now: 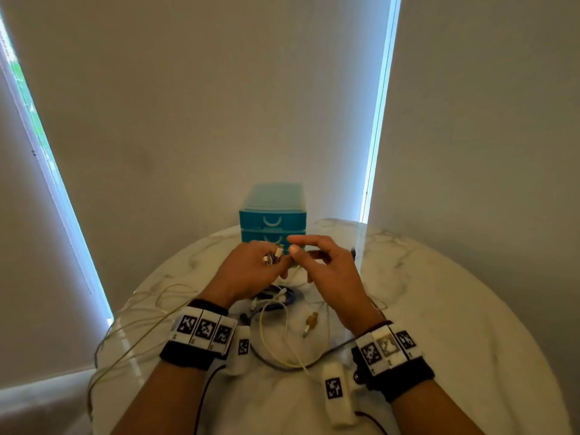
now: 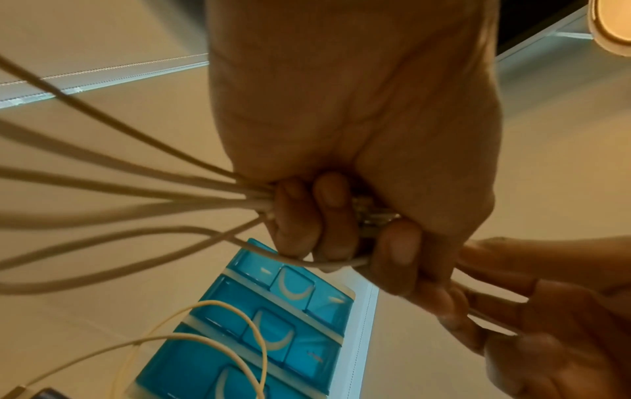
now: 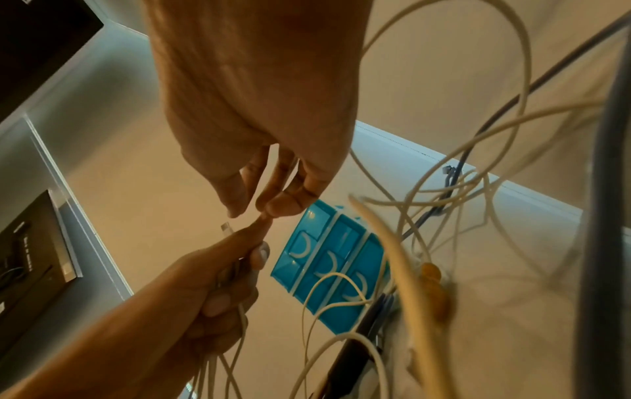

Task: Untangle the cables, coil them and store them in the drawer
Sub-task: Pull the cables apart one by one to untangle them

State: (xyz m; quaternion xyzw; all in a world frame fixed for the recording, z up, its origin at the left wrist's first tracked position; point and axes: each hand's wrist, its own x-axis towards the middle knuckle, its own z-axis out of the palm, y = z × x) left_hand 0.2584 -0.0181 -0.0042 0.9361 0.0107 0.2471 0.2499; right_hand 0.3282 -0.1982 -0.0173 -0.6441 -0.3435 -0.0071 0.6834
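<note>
Several white cables [image 2: 136, 189] run bunched through my fist, their plug ends [image 1: 277, 251] sticking up above it, and trail off loosely to my left. More white cable [image 1: 282, 334] loops tangled with a dark blue one [image 1: 290, 296] on the table. Behind them stands the teal drawer unit [image 1: 272, 219], all its drawers closed.

The drawer unit [image 1: 272, 224] stands at the bench's [image 1: 439, 293] far edge. Loose cables [image 1: 282, 328] lie before it, under both hands.
</note>
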